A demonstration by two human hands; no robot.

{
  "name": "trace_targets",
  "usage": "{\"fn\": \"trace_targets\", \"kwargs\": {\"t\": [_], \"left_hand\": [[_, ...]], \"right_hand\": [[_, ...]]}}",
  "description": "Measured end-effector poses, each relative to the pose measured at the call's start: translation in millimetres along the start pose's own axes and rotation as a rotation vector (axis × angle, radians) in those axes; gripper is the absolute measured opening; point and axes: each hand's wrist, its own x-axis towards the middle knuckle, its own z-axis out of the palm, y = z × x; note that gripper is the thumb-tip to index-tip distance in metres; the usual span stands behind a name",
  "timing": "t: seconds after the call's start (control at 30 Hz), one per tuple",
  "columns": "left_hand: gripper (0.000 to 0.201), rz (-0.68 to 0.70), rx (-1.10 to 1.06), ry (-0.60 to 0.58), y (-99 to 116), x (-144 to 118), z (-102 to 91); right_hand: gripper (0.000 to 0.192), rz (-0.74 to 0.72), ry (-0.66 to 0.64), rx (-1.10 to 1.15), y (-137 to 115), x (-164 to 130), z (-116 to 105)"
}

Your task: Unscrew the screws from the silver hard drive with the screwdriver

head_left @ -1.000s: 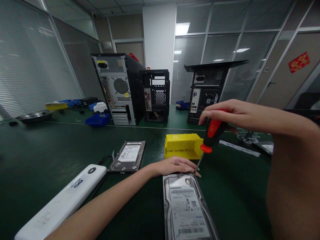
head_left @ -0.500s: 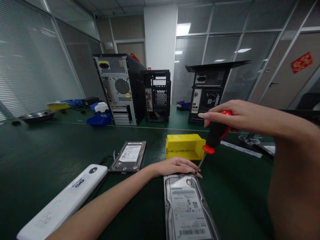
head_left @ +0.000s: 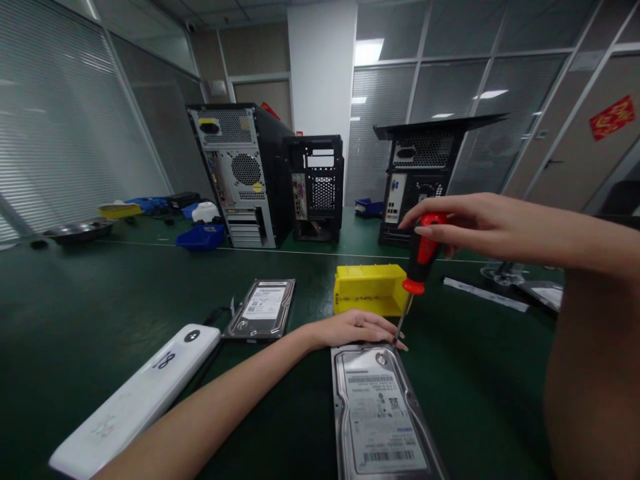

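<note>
I see the right grip [head_left: 467,217] clasping a red-and-black plastic screwdriver [head_left: 424,257], tip down at the far corner of a silver rectangular hard drive [head_left: 380,413], lying lengthwise away; the left grip [head_left: 353,328], outstretched, touches its edge.

At ten o'clock a silver-backed computer tower [head_left: 247,177] is seen, with a smaller black case [head_left: 316,190] stood beside it at twelve. A third case [head_left: 423,152], at two, is topped by an overhanging black panel [head_left: 445,125]. Around nine, a blue bin [head_left: 200,237] and a metal bowl [head_left: 80,231] are set out; at eight, a white device [head_left: 130,400] is marked with dark digits. Between two and three, a red decoration [head_left: 613,118] is fixed to a door [head_left: 590,160].
</note>
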Motion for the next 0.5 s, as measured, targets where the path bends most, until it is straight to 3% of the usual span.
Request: {"fn": "trace_targets", "kwargs": {"t": [0.2, 0.5], "left_hand": [[0.043, 0.001, 0.018, -0.017, -2.3, 0.3, -1.8], [0.040, 0.033, 0.022, -0.030, -5.6, 1.7, -2.9]], "right_hand": [[0.038, 0.022, -0.001, 0.033, -4.9, 5.6, 2.9], [0.039, -0.069, 0.009, 0.220, -6.7, 5.6, 7.8]]}}
